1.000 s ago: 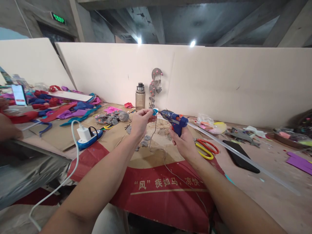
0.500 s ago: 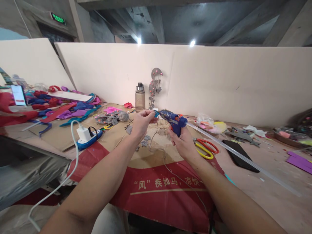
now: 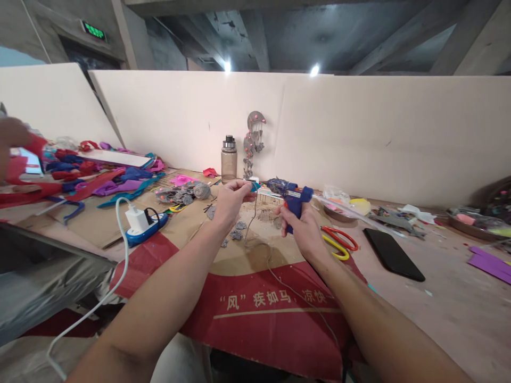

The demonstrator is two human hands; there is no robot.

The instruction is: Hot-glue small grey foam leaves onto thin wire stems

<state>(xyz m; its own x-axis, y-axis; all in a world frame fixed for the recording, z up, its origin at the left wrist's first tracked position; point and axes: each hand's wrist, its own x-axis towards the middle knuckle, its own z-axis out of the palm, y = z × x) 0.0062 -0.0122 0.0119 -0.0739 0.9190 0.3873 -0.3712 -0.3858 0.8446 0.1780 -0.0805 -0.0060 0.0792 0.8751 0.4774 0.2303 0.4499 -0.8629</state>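
My left hand (image 3: 235, 198) pinches a small teal piece (image 3: 254, 186), seemingly fabric, from which a thin grey cord (image 3: 252, 218) hangs down and trails over the cardboard. In my right hand (image 3: 303, 226) is a blue hot glue gun (image 3: 294, 199), gripped by its handle, its dark, crusted nozzle facing the teal piece across a small gap. A long clear glue stick (image 3: 355, 213) extends from the gun's back, blurred. Below the left hand lie small grey flower-like pieces (image 3: 238, 230). Scissors with red and yellow handles (image 3: 339, 242) lie beside my right wrist.
A black phone (image 3: 393, 254) lies at the right. A bottle (image 3: 229, 162) and a grey hanging ornament (image 3: 255, 141) stand at the white partition. At left are a blue power strip (image 3: 146, 229), coloured fabric strips (image 3: 115, 183) and another person's blurred hand (image 3: 11, 141).
My right hand has drawn the glue gun slightly right, away from the teal piece, and the glue stick has swung up. Another person's hand has come in at the left edge.
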